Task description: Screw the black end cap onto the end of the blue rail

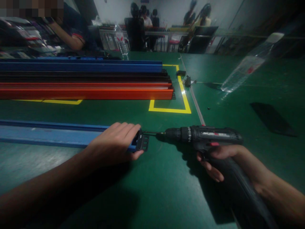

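Observation:
My left hand (pixel 116 138) is wrapped over the right end of a long blue metal profile (pixel 59 135) lying on the green table. A black end cap (pixel 142 141) with small slots sits at that end, by my fingertips. In my right hand (pixel 228 159) is a black cordless drill (pixel 202 135), held by its grip with the fingers near the trigger. Its long thin bit (pixel 153 133) points left, and the tip meets or nearly meets the end cap; exact contact is too small to tell.
Blue (pixel 95 66), black and orange profiles (pixel 95 92) lie stacked behind, ending inside yellow tape (pixel 170 110). Small black parts (pixel 188 81) lie beyond. A clear bottle (pixel 250 68) and a dark flat object (pixel 273 118) are at right. Another bottle (pixel 121 39) and people are farther back.

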Demonstrator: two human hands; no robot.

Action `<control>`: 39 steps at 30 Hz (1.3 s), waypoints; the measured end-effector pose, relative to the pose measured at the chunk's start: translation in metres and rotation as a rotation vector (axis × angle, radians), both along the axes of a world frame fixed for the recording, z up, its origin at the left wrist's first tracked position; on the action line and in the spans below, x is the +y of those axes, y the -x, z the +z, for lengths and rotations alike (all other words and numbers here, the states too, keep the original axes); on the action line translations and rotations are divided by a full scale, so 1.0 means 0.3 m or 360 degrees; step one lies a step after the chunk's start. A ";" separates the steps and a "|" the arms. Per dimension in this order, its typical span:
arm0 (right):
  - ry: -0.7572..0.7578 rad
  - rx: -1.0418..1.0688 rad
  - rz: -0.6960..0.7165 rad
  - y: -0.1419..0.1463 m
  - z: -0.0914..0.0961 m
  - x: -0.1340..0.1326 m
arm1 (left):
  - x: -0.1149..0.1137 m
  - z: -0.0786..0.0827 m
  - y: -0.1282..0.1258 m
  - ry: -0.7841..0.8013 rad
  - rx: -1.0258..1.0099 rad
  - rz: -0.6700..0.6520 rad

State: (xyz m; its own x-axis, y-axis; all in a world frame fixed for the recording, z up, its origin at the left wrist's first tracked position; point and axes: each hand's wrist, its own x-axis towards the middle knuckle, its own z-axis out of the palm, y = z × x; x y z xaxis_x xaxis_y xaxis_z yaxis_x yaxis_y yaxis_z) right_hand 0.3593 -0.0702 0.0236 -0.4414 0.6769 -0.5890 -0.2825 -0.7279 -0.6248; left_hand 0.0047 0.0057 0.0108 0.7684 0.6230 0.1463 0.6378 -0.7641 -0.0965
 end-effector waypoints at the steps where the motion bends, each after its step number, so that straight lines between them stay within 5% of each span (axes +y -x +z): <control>1: 0.0003 0.0001 0.0005 0.000 0.002 0.001 | 0.001 -0.001 0.001 0.0001 -0.0001 -0.0002; 39: 0.0056 -0.0008 -0.0012 -0.002 0.004 0.000 | -0.001 0.006 -0.002 -0.0013 0.0013 -0.0007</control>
